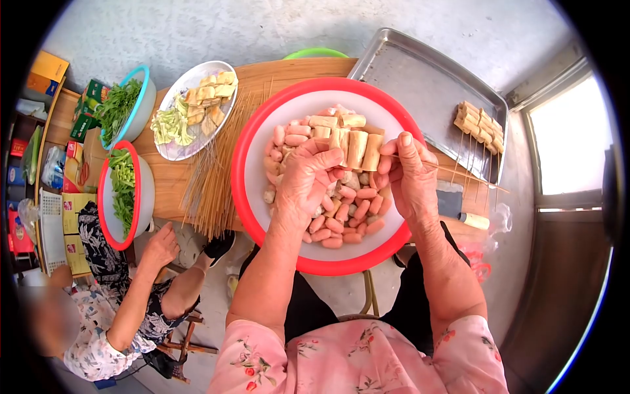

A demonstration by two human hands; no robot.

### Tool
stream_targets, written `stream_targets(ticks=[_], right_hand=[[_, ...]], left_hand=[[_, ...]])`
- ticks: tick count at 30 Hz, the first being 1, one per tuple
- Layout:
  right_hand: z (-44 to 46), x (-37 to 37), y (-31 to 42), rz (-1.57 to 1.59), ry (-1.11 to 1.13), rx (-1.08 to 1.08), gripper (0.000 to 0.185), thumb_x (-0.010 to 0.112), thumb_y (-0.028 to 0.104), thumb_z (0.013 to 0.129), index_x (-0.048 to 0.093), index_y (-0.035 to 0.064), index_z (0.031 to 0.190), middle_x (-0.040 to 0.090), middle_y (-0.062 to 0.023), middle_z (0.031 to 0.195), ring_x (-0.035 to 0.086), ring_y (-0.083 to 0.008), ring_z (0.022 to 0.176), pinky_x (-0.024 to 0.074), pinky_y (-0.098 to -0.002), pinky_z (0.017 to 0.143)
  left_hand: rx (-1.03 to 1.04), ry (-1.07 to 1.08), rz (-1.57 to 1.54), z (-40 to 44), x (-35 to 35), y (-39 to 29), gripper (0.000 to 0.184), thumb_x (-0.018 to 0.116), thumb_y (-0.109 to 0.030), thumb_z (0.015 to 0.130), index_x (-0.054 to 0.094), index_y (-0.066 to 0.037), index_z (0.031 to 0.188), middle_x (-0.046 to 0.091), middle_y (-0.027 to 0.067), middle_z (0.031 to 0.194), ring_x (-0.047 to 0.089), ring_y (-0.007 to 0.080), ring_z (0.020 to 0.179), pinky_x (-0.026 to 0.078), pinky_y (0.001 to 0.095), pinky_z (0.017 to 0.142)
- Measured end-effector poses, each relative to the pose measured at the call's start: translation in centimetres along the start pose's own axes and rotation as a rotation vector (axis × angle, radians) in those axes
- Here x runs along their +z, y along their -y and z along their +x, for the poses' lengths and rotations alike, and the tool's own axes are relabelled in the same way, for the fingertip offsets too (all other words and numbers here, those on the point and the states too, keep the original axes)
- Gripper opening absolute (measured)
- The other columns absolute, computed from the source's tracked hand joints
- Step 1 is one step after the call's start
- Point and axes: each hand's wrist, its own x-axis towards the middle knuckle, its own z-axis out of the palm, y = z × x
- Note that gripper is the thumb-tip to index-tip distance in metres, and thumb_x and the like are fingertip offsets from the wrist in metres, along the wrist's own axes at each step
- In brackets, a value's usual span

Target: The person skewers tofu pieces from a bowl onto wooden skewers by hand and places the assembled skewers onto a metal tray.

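Observation:
Over the red-rimmed bowl (259,217), my left hand (307,177) pinches the left end of a row of tan rolls (356,150). My right hand (410,174) has its fingers closed on a thin wooden skewer (438,165) that runs out to the right from the rolls. Small pink sausages (354,217) and more rolls fill the bowl beneath both hands. Loose skewers (220,171) lie in a pile left of the bowl. Finished-looking skewered rolls (480,127) rest on the metal tray (420,62) at the upper right, their sticks pointing down.
An oval plate (172,150) of cut vegetables and rolls stands upper left. Beside it are a blue-rimmed bowl (148,98) and a red-rimmed bowl of greens (137,197). Another person (121,315) sits lower left. A knife (449,203) lies right, near plastic bags (500,218).

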Motion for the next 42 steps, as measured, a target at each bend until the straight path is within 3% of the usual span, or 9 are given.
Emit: stream_targets(ticks=[4, 7, 10, 13, 17, 22, 33, 39, 42], right_hand=[[0.0, 0.3, 0.7, 0.013, -0.065, -0.011, 0.028, 0.057, 0.029, 0.091, 0.060, 0.0016, 0.086, 0.056, -0.0046, 0.062, 0.052, -0.0110, 0.050, 0.0474, -0.0211, 0.050], [0.0, -0.2, 1.0, 0.024, -0.037, -0.028, 0.021, 0.057, 0.021, 0.091, 0.060, 0.0000, 0.094, 0.059, -0.0062, 0.069, 0.056, -0.0140, 0.057, 0.0479, -0.0258, 0.054], [0.2, -0.5, 0.6, 0.028, -0.018, 0.009, 0.018, 0.062, 0.016, 0.087, 0.063, -0.0009, 0.094, 0.063, -0.0072, 0.075, 0.061, -0.0126, 0.063, 0.0516, -0.0234, 0.056], [0.2, -0.3, 0.4, 0.010, -0.010, -0.004, 0.018, 0.061, 0.014, 0.088, 0.064, -0.0017, 0.095, 0.065, -0.0083, 0.078, 0.062, -0.0127, 0.065, 0.0521, -0.0242, 0.059], [0.2, -0.5, -0.2, 0.008, 0.022, -0.025, 0.018, 0.061, 0.016, 0.088, 0.063, -0.0007, 0.095, 0.064, -0.0092, 0.079, 0.062, -0.0153, 0.066, 0.0520, -0.0271, 0.054], [0.2, -0.7, 0.4, -0.011, -0.039, -0.047, 0.017, 0.062, 0.016, 0.087, 0.063, 0.0005, 0.092, 0.065, -0.0078, 0.078, 0.063, -0.0140, 0.067, 0.0507, -0.0250, 0.058], [0.2, -0.6, 0.2, -0.038, -0.083, -0.020, 0.018, 0.065, 0.016, 0.085, 0.064, -0.0016, 0.089, 0.065, -0.0067, 0.074, 0.059, -0.0105, 0.061, 0.0502, -0.0222, 0.057], [0.3, -0.5, -0.3, -0.055, -0.084, -0.034, 0.015, 0.062, 0.015, 0.087, 0.062, 0.0000, 0.087, 0.064, -0.0081, 0.075, 0.061, -0.0129, 0.061, 0.0500, -0.0243, 0.052], [0.2, -0.4, -0.2, -0.022, -0.060, -0.013, 0.019, 0.063, 0.017, 0.087, 0.063, -0.0018, 0.090, 0.064, -0.0065, 0.076, 0.060, -0.0108, 0.062, 0.0505, -0.0227, 0.059]], left_hand=[[0.016, -0.037, 0.026, -0.3, 0.5, -0.7, 0.016, 0.063, -0.008, 0.082, 0.059, -0.004, 0.097, 0.061, 0.0043, 0.085, 0.058, 0.0129, 0.072, 0.047, 0.0250, 0.062], [0.140, -0.081, 0.048, -0.4, 0.5, -1.1, 0.018, 0.060, -0.010, 0.085, 0.057, -0.006, 0.102, 0.061, 0.0044, 0.088, 0.058, 0.0140, 0.073, 0.047, 0.0258, 0.057], [0.125, -0.069, 0.053, -0.1, 0.0, -0.8, 0.024, 0.064, -0.005, 0.080, 0.052, -0.014, 0.099, 0.060, 0.0025, 0.095, 0.061, 0.0157, 0.082, 0.049, 0.0283, 0.063], [0.131, -0.085, 0.065, -0.3, 0.8, -0.6, 0.019, 0.060, -0.010, 0.084, 0.057, -0.005, 0.103, 0.061, 0.0047, 0.092, 0.058, 0.0146, 0.074, 0.048, 0.0278, 0.063], [0.083, -0.097, 0.089, -0.4, 1.4, -0.2, 0.021, 0.059, -0.010, 0.084, 0.057, -0.005, 0.105, 0.061, 0.0049, 0.094, 0.059, 0.0150, 0.078, 0.049, 0.0292, 0.067], [0.121, -0.090, 0.092, -0.3, 1.5, -0.3, 0.024, 0.060, -0.012, 0.084, 0.057, -0.005, 0.107, 0.060, 0.0062, 0.098, 0.059, 0.0165, 0.086, 0.051, 0.0315, 0.071], [0.104, -0.053, 0.061, -0.2, 1.4, -0.1, 0.024, 0.060, -0.010, 0.082, 0.057, -0.005, 0.105, 0.061, 0.0070, 0.098, 0.060, 0.0184, 0.089, 0.052, 0.0339, 0.075], [0.079, -0.073, 0.050, -0.1, 1.1, -0.1, 0.023, 0.061, -0.009, 0.081, 0.057, -0.004, 0.103, 0.061, 0.0079, 0.098, 0.060, 0.0190, 0.088, 0.052, 0.0346, 0.075], [0.084, -0.070, 0.063, 0.0, 0.9, -0.1, 0.023, 0.061, -0.009, 0.080, 0.057, -0.004, 0.103, 0.061, 0.0087, 0.098, 0.060, 0.0192, 0.088, 0.052, 0.0350, 0.076]])
